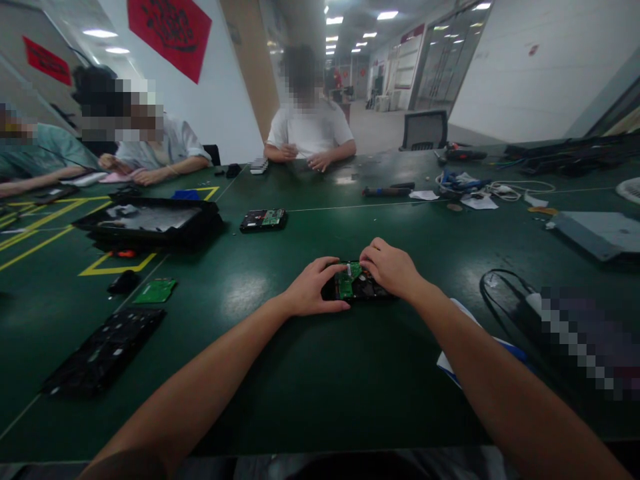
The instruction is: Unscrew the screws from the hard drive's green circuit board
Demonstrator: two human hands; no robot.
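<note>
A black hard drive (pixel 356 285) with a green circuit board on top lies on the dark green table (pixel 310 373) in front of me. My left hand (pixel 314 288) wraps its fingers and thumb round the drive's left end. My right hand (pixel 389 268) lies curled over the drive's right side, fingertips pressed on the green board. Part of the drive is hidden under both hands.
A second hard drive (pixel 263 220) lies further back. A black tray (pixel 150 225), a loose green board (pixel 156 291) and a black panel (pixel 103 353) sit at the left. Tools and cables (pixel 465 183) lie at the far right. Three people sit across the table.
</note>
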